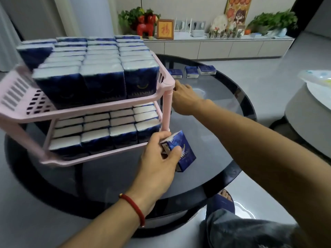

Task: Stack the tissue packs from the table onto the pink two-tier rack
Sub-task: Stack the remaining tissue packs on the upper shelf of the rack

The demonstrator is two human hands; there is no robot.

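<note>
The pink two-tier rack [16,115] stands on the left of a round dark glass table [223,169]. Both tiers hold several upright blue-and-white tissue packs [102,83]. My left hand [159,158], with a red cord at the wrist, grips one blue tissue pack [184,149] just right of the lower tier's front corner. My right hand [184,97] reaches past the rack's right post, fingers bent, over the table behind it; whether it touches the rack I cannot tell. Three more tissue packs [191,71] lie at the table's far edge.
A low white sideboard [215,47] with plants, a red figurine and a framed picture runs along the back wall. A second round table [308,111] with a white cloth stands at the right. My knee and slippered foot [222,201] are under the near table edge.
</note>
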